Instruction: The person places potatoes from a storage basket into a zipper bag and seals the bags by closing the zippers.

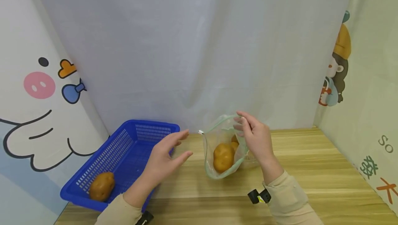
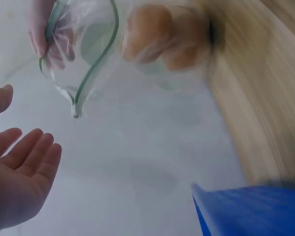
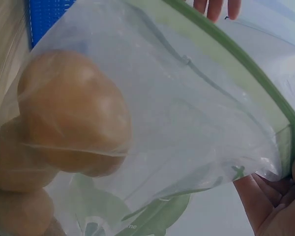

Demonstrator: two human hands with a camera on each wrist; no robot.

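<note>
A clear zip bag (image 1: 222,176) with a green-edged mouth and a white slider (image 1: 201,132) stands on the table, its mouth spread apart. Several potatoes (image 1: 224,157) lie inside; the right wrist view shows potatoes (image 3: 76,108) through the plastic. With thumb and fingers my right hand (image 1: 257,137) pinches the bag's right rim. My left hand (image 1: 166,159) hovers between the basket and the bag, fingers extended, thumb apart, holding nothing. One more potato (image 1: 102,186) rests in the near left corner of the blue basket (image 1: 85,202).
The blue plastic basket, with slotted walls, sits at the left of the wooden table (image 1: 311,180). A pale curtain (image 1: 186,45) hangs along the back edge. Printed cloths with cartoon figures stand on the left and right sides.
</note>
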